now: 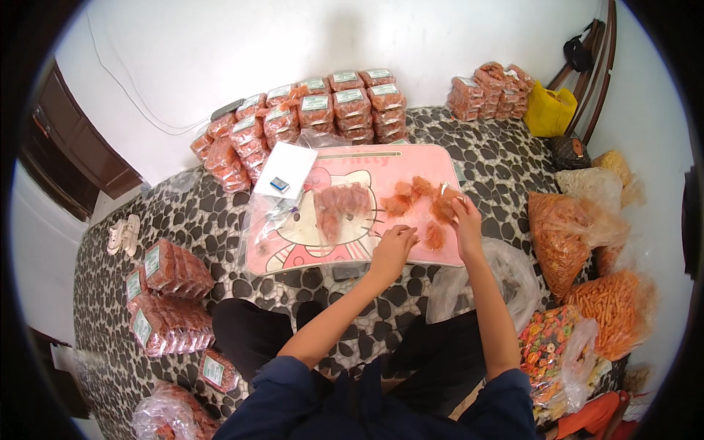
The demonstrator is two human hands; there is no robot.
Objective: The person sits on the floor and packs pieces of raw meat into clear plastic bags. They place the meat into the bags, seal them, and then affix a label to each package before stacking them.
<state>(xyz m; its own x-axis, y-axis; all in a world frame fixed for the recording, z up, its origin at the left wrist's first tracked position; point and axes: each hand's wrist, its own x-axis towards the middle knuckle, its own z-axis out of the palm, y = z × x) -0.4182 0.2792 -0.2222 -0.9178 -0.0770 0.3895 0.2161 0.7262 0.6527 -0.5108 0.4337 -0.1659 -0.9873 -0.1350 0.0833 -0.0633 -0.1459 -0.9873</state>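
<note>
A low pink table (412, 253) with a printed cat picture stands before me. My right hand (466, 220) holds a small clear packet (441, 206) of orange-brown snack over the table's right part. Near the table's lower right middle, my left hand (395, 247) hovers with its fingers slightly bent and nothing seen in them. Several more small snack packets (397, 205) lie between and beyond the hands, one packet (434, 235) just right of my left fingertips. On the cat picture rests a clear bag (344, 203) partly filled with packets. White paper (283, 168) with a small blue-and-white box (279, 185) covers the upper left corner.
Stacked labelled snack packs (349, 104) line the wall; more packs (170, 308) stand on the left floor. Large bags of orange snacks (558, 236) and colourful rings (550, 346) sit at right, near a yellow bag (550, 110). An empty-looking plastic bag (509, 275) lies beside the table.
</note>
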